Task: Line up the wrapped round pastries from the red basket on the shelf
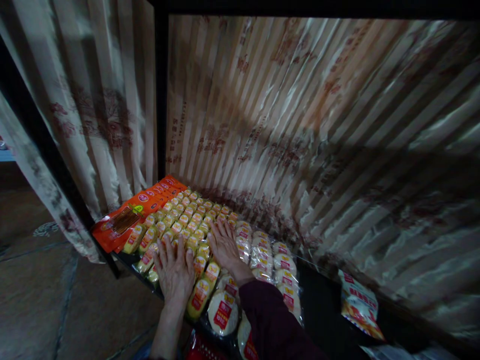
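My left hand (174, 270) lies flat with fingers spread over the near rows of small yellow wrapped snack cakes (200, 295). Farther back, my right hand (225, 245) rests palm down on the same rows, fingers stretched out, at their right side. Neither hand grips anything. The cakes stand in several tight lines running away from me. Right of them are rows of round white wrapped pastries (224, 312) with red labels, partly covered by my right sleeve. Orange snack packets (150, 200) overlap in a row along the left edge.
The goods sit on a black shelf (322, 305) with dark metal posts (161, 100). Pleated printed sheeting (262, 110) hangs behind and at the left. A white and red snack bag (360, 302) lies at the right. A tiled floor (101, 300) shows below left.
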`<state>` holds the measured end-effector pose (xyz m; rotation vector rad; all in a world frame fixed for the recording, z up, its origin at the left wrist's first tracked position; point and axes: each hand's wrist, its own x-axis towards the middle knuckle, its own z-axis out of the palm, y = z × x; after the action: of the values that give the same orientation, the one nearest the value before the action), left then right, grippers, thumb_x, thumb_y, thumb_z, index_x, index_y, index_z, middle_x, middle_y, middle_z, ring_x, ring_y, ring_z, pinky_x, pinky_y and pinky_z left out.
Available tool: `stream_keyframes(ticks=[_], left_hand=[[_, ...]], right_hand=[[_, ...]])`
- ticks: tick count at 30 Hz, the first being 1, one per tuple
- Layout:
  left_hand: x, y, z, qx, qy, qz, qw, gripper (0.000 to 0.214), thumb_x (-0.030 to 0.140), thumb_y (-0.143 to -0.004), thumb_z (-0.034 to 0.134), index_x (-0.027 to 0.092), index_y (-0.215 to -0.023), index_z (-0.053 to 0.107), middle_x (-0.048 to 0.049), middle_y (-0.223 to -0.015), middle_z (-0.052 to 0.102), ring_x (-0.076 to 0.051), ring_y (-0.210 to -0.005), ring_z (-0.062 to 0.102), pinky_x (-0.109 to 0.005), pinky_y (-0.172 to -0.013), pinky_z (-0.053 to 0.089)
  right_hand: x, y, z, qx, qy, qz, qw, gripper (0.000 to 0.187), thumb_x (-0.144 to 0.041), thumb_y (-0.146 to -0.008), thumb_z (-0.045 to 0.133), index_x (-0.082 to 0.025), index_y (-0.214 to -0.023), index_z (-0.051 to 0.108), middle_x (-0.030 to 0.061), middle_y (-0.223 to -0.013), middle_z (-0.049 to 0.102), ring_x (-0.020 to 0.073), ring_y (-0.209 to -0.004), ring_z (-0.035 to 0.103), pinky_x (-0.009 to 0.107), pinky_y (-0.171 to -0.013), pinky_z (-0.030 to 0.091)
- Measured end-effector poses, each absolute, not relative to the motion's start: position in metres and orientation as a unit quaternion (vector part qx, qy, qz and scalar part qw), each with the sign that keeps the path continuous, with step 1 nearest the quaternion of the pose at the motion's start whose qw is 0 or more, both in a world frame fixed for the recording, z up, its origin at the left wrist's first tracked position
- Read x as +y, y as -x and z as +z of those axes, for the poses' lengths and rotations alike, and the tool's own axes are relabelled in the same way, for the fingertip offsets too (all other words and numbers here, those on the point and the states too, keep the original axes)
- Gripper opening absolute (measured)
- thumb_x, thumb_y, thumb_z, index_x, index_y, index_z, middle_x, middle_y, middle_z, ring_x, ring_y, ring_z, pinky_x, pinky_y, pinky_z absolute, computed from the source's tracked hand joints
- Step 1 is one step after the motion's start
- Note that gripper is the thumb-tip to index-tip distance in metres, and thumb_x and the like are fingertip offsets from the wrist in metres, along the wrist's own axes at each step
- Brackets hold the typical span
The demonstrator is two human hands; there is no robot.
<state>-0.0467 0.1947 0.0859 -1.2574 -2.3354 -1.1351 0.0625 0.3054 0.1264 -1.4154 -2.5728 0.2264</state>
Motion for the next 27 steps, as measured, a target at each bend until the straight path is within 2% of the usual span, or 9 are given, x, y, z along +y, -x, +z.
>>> stream_keyframes(ticks=[8, 12, 15, 22, 27], left_hand=[[0.199, 0.045, 0.08, -0.798, 0.431, -0.403, 0.124, 0.048, 0.028, -0.093, 0.042, 0.019, -0.14, 0.043, -0.0154, -0.152, 0.032, -0.033, -0.144, 0.016, -0.061, -0.112, 0.019], [0.198, 0.048, 0.085, -0.803, 0.416, -0.405, 0.132, 0.051, 0.03, -0.094, 0.04, 0.02, -0.144, 0.037, -0.0158, -0.153, 0.029, -0.034, -0.144, 0.013, -0.062, -0.112, 0.018], [0.199, 0.053, 0.085, -0.809, 0.394, -0.413, 0.141, 0.053, 0.032, -0.094, 0.04, 0.023, -0.146, 0.032, -0.014, -0.154, 0.027, -0.035, -0.145, 0.01, -0.062, -0.111, 0.019], [0.204, 0.058, 0.076, -0.813, 0.393, -0.407, 0.135, 0.047, 0.033, -0.094, 0.039, 0.02, -0.139, 0.045, -0.0156, -0.15, 0.035, -0.034, -0.144, 0.014, -0.06, -0.111, 0.022], [0.203, 0.059, 0.079, -0.81, 0.388, -0.42, 0.129, 0.05, 0.032, -0.094, 0.039, 0.022, -0.143, 0.039, -0.0143, -0.152, 0.031, -0.032, -0.145, 0.015, -0.06, -0.112, 0.019]], right_hand=[[0.313, -0.063, 0.121, -0.871, 0.471, 0.079, 0.115, 0.053, -0.041, -0.098, 0.02, -0.024, -0.146, 0.032, 0.0049, -0.156, 0.026, 0.0218, -0.146, 0.016, 0.045, -0.117, 0.017], [0.329, -0.068, 0.118, -0.834, 0.528, 0.072, 0.145, 0.053, -0.041, -0.098, 0.018, -0.023, -0.146, 0.033, 0.0041, -0.156, 0.028, 0.0238, -0.146, 0.013, 0.047, -0.117, 0.017], [0.341, -0.069, 0.112, -0.817, 0.556, 0.083, 0.127, 0.054, -0.042, -0.098, 0.018, -0.022, -0.145, 0.036, 0.0056, -0.156, 0.026, 0.0248, -0.146, 0.016, 0.049, -0.116, 0.019], [0.344, -0.066, 0.109, -0.823, 0.552, 0.094, 0.093, 0.054, -0.04, -0.098, 0.017, -0.021, -0.145, 0.036, 0.0046, -0.153, 0.033, 0.0226, -0.145, 0.02, 0.048, -0.117, 0.018], [0.341, -0.068, 0.115, -0.821, 0.555, 0.076, 0.115, 0.056, -0.042, -0.098, 0.014, -0.021, -0.145, 0.034, 0.006, -0.154, 0.032, 0.0216, -0.144, 0.023, 0.047, -0.116, 0.02]])
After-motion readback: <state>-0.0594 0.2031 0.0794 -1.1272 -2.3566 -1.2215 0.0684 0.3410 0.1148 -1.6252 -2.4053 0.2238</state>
